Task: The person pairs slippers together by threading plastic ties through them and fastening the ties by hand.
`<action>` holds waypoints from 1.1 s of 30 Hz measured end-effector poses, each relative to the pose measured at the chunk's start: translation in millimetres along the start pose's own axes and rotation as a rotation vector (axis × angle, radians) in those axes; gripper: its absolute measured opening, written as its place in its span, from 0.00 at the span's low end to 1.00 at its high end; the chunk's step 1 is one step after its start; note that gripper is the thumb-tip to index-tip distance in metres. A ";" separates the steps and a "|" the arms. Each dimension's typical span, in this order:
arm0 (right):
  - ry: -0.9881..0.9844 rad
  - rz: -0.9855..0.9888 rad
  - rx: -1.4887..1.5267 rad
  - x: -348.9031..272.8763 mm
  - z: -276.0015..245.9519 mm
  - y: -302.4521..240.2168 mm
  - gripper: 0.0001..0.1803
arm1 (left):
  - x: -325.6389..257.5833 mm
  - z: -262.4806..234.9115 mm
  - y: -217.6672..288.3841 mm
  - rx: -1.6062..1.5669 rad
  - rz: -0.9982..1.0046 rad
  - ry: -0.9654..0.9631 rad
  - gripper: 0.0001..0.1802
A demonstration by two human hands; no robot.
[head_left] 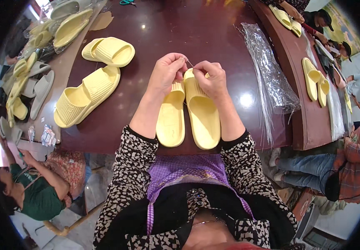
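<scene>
A pair of yellow slides stands side by side in front of me, the left slide [171, 125] and the right slide [205, 123], with toes pointing away. Over their toe ends, my left hand [165, 75] and my right hand [213, 81] are both closed in a pinch. Between the fingertips runs a short thin strand [189, 63], one end in each pinch. My fingers partly hide the toes, so I cannot tell whether the strand passes through the slides.
Left of my hands lie two more yellow slides, one [115, 51] behind the other [89, 96]. At right, clear plastic bags [269, 62] lie beside a bundle of thin pale strands [263, 104]. Slippers crowd the left table [73, 50]. Co-workers are on both sides.
</scene>
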State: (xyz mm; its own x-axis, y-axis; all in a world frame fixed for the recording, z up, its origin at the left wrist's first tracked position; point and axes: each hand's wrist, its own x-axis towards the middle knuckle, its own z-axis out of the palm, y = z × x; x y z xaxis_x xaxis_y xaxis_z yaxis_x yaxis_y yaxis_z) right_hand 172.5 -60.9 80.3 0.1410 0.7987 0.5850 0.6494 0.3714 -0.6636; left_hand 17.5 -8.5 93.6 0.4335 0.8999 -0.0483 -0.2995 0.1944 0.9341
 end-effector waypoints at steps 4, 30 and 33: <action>0.016 0.001 -0.004 0.1 1.7 0.2 0.03 | 0.4 0.2 -0.4 0.001 0.005 -0.001 0.05; 0.123 -0.157 0.080 2.8 -0.5 1.1 0.02 | -5.0 7.8 5.5 0.183 0.031 0.071 0.07; 0.098 -0.136 0.069 -2.6 -2.1 -1.8 0.02 | -2.9 2.7 0.7 0.092 0.004 0.062 0.04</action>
State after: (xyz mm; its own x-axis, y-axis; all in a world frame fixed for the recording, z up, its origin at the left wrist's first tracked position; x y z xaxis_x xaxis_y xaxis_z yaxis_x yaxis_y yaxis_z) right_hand 172.5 -64.7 80.9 0.1294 0.6902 0.7119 0.6152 0.5072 -0.6036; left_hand 18.3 -12.0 95.3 0.3781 0.9236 -0.0632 -0.2206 0.1562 0.9628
